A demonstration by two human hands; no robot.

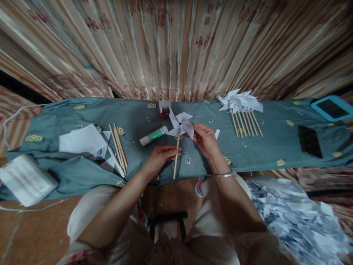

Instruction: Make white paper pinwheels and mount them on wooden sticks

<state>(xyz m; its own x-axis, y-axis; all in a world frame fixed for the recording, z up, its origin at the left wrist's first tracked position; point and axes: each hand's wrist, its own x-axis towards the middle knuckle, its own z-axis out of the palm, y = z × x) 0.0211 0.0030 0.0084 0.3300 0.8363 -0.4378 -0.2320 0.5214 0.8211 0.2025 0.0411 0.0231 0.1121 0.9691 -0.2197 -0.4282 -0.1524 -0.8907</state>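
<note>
A white paper pinwheel [180,124] on a light wooden stick is held up over the middle of the table. My left hand [163,156] is closed on its stick, thumb and fingers pinching it below the blades. With bent fingers, my right hand [206,140] grips the right-hand blade; its fingertips are partly hidden behind the paper. A dark pin head shows at the pinwheel's centre. Just left of the blades lies a green and white glue stick [153,136]. Behind them sits a small open red box [164,111] with dark bits inside.
Several finished pinwheels [242,102] lie in a row at the right. Paper sheets [81,140], loose sticks [119,145] and a white box-like device [27,180] are at the left. A phone [309,141] and a blue-framed tablet [332,108] lie far right. Paper scraps [303,217] heap below the table.
</note>
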